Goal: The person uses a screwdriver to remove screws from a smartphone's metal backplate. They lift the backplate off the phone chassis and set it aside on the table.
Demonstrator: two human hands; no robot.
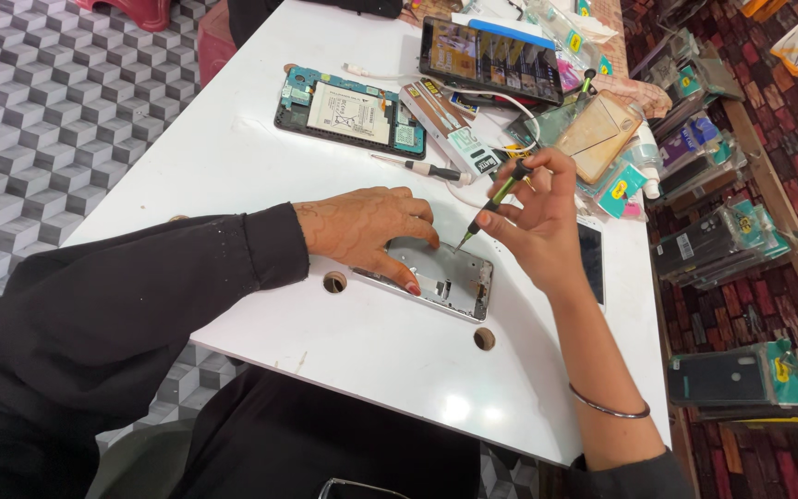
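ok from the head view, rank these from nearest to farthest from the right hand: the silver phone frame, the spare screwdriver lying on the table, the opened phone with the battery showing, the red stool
1. Silver phone frame: just below-left of the right hand.
2. Spare screwdriver: lying up-left of the hand.
3. Opened phone with battery: farther up-left on the table.
4. Red stool: on the floor, top left edge.

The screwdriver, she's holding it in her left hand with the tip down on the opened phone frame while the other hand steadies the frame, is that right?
Not quite. The head view shows the right hand holding the screwdriver, tip on the phone frame; the left hand steadies the frame.
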